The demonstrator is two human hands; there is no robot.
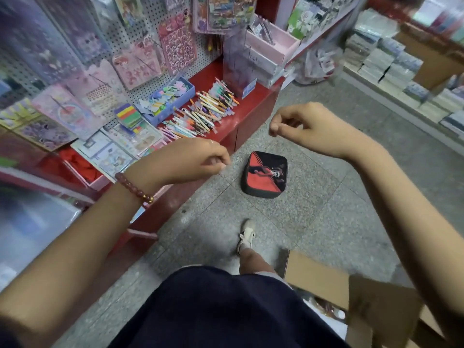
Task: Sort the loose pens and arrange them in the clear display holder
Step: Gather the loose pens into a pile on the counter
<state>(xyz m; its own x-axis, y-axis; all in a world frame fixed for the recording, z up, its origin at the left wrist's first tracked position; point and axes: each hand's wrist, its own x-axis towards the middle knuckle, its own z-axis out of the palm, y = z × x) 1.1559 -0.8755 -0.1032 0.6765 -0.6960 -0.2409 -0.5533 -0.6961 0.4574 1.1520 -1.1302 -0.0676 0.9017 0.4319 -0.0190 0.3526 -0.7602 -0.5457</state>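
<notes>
Several loose pens (200,113) lie in rows on the red shelf (251,111). Behind them, at the shelf's far end, stands the clear display holder (237,64), tall and see-through. My left hand (193,159) hovers over the shelf's front edge, nearer to me than the pens, fingers loosely curled and holding nothing. My right hand (306,126) hangs in the air to the right of the shelf, above the floor, fingers also loosely curled with nothing in them. Neither hand touches a pen.
A blue box (173,99) of small items sits left of the pens. Sticker sheets hang on the pegboard (125,46). A red and black cushion (265,174) lies on the floor. A cardboard box (351,297) stands at my right. Stacked packets (389,66) line the far right.
</notes>
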